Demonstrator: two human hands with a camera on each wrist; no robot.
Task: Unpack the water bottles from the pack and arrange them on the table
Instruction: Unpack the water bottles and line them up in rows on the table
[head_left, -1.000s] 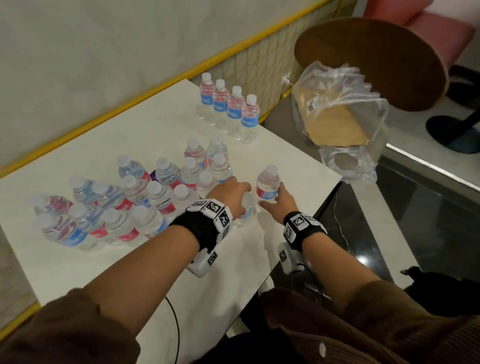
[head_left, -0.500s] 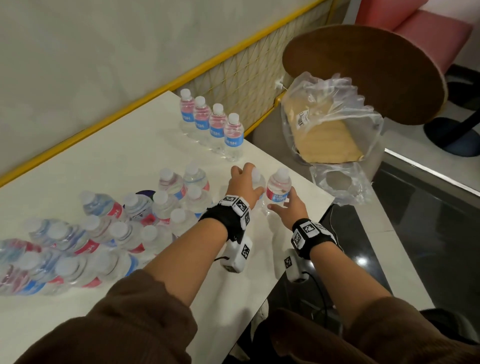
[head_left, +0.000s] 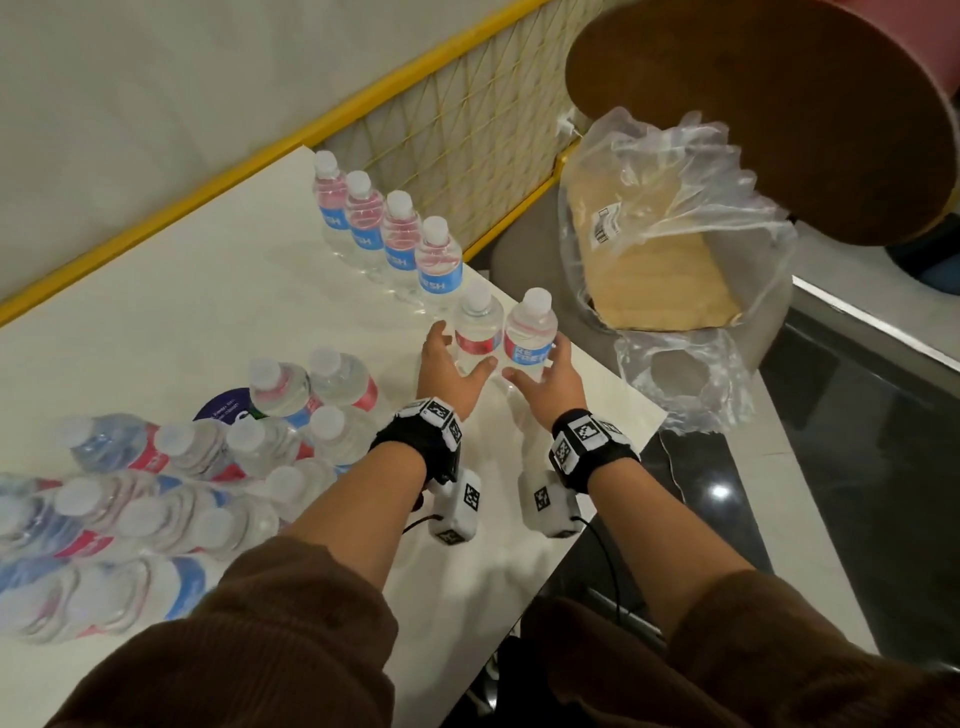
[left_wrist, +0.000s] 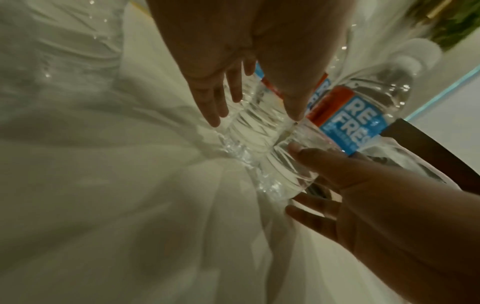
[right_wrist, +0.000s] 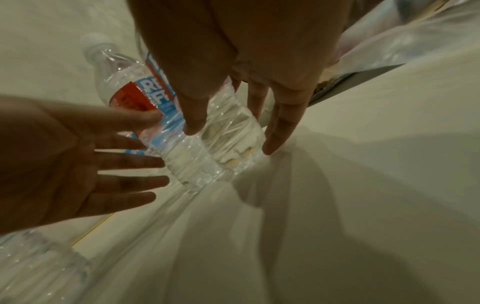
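Two small clear water bottles stand upright side by side near the table's right edge, at the near end of a row of bottles (head_left: 395, 239). My left hand (head_left: 454, 358) cups the left bottle (head_left: 478, 332) with straight, spread fingers. My right hand (head_left: 537, 364) flanks the right bottle (head_left: 531, 332) in the same loose way. The left wrist view shows my left fingers (left_wrist: 213, 107) straight beside the ribbed bottle (left_wrist: 254, 131). In the right wrist view my thumb (right_wrist: 192, 115) and straight fingers flank the bottle (right_wrist: 215, 144). Several more bottles (head_left: 208, 467) are bunched at the near left.
The white table (head_left: 182, 312) ends just right of the two bottles. Beyond the edge sits a crumpled clear plastic bag (head_left: 670, 234) over a tan pad, under a round brown tabletop (head_left: 753, 104). A yellow-trimmed wall runs along the far side.
Both hands carried one bottle each from the near bunch to the far right and stood them at the end of the row. The grips have since loosened to straight fingers.
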